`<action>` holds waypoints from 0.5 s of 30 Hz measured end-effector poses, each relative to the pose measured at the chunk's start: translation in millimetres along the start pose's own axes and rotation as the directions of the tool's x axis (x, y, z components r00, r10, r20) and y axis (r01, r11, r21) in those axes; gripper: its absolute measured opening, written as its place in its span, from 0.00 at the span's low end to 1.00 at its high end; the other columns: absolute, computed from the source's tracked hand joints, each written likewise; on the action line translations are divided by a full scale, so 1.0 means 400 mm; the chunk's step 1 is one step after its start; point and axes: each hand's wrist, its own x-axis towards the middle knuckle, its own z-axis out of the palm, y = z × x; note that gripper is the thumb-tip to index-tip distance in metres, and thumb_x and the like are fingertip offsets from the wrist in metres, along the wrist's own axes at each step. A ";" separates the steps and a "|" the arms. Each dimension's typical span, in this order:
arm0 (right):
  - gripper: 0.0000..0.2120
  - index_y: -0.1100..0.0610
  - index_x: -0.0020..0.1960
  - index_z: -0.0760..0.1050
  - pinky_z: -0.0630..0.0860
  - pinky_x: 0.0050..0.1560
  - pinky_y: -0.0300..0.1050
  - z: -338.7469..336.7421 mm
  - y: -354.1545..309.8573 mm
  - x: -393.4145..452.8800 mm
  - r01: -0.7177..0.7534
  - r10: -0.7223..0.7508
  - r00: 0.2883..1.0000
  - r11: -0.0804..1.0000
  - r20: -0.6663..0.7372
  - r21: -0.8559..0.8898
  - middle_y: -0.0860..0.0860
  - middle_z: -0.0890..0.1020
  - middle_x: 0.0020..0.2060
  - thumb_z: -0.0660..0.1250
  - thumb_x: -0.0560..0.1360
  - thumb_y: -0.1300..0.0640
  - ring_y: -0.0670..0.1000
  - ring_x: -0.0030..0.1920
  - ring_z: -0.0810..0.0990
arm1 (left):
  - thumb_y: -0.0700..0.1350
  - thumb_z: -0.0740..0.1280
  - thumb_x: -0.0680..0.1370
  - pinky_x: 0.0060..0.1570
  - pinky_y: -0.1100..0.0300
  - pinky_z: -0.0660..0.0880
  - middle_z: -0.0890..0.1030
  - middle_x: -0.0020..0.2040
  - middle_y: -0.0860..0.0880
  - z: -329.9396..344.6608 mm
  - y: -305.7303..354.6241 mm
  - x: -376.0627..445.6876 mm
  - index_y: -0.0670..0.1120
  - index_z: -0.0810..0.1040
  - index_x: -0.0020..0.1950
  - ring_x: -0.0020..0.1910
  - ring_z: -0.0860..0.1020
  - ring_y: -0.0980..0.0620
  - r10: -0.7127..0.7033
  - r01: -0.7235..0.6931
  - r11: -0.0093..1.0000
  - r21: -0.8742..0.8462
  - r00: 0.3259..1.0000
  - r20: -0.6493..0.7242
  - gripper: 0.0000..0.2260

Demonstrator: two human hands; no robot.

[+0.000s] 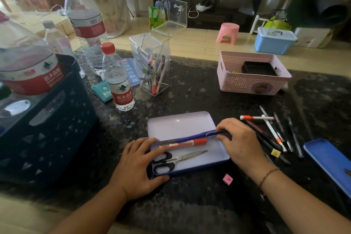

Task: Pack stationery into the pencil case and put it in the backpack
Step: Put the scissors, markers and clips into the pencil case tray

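A lilac tin pencil case point(180, 125) lies open on the dark table, lid tipped back. In its tray rest black-handled scissors point(178, 158) and a red-capped marker point(187, 143). My left hand point(138, 169) grips the tray's left end. My right hand point(240, 141) pinches a dark pen point(216, 134) over the case's hinge line. Several loose pens point(273, 133) lie fanned out to the right of the case. No backpack is in view.
A pink basket point(252, 81) stands at the back right, a clear box of pens point(154, 68) behind the case. Water bottles point(118, 80) and a dark crate point(47, 119) fill the left. A blue lid point(330, 161) lies at the right edge. A pink cube point(228, 179) sits in front.
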 end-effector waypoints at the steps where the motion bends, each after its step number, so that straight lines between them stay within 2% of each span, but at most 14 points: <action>1: 0.09 0.55 0.45 0.78 0.77 0.48 0.42 0.005 -0.004 0.006 0.010 -0.010 1.000 1.000 -0.005 -0.003 0.47 0.78 0.44 0.72 0.68 0.66 0.46 0.46 0.76 | 0.71 0.65 0.69 0.70 0.45 0.61 0.68 0.71 0.53 0.000 0.000 0.000 0.67 0.65 0.72 0.71 0.64 0.48 0.000 0.000 1.000 0.004 1.000 0.005 0.32; 4: 0.09 0.56 0.46 0.79 0.78 0.48 0.43 0.027 -0.028 0.022 0.069 -0.069 0.998 0.998 -0.001 -0.007 0.48 0.78 0.47 0.72 0.68 0.66 0.48 0.47 0.77 | 0.72 0.63 0.69 0.70 0.44 0.60 0.67 0.73 0.53 -0.002 0.000 0.001 0.67 0.65 0.71 0.72 0.63 0.48 -0.001 0.000 1.000 0.013 1.000 0.019 0.31; 8: 0.05 0.57 0.47 0.79 0.79 0.43 0.43 0.066 -0.065 0.020 0.174 -0.169 0.983 0.983 0.068 -0.067 0.49 0.77 0.46 0.71 0.71 0.61 0.48 0.43 0.77 | 0.71 0.64 0.69 0.70 0.45 0.60 0.67 0.72 0.55 -0.003 0.001 0.000 0.67 0.63 0.72 0.72 0.63 0.49 -0.001 0.001 1.000 -0.012 1.000 0.006 0.32; 11: 0.03 0.57 0.47 0.80 0.79 0.43 0.44 0.092 -0.062 0.000 0.173 -0.158 0.979 0.978 0.132 -0.114 0.50 0.77 0.45 0.69 0.74 0.59 0.49 0.43 0.77 | 0.69 0.67 0.68 0.69 0.45 0.62 0.68 0.71 0.56 -0.004 0.002 0.000 0.65 0.65 0.71 0.71 0.64 0.50 0.004 -0.004 0.999 -0.036 1.000 -0.013 0.33; 15: 0.04 0.52 0.46 0.79 0.77 0.43 0.45 0.091 -0.056 -0.023 0.129 -0.115 0.985 0.986 0.127 -0.106 0.47 0.79 0.41 0.66 0.74 0.54 0.46 0.41 0.76 | 0.69 0.68 0.68 0.69 0.45 0.63 0.69 0.70 0.55 -0.001 0.000 -0.001 0.62 0.66 0.71 0.70 0.66 0.50 0.013 -0.014 0.998 -0.053 0.999 -0.034 0.33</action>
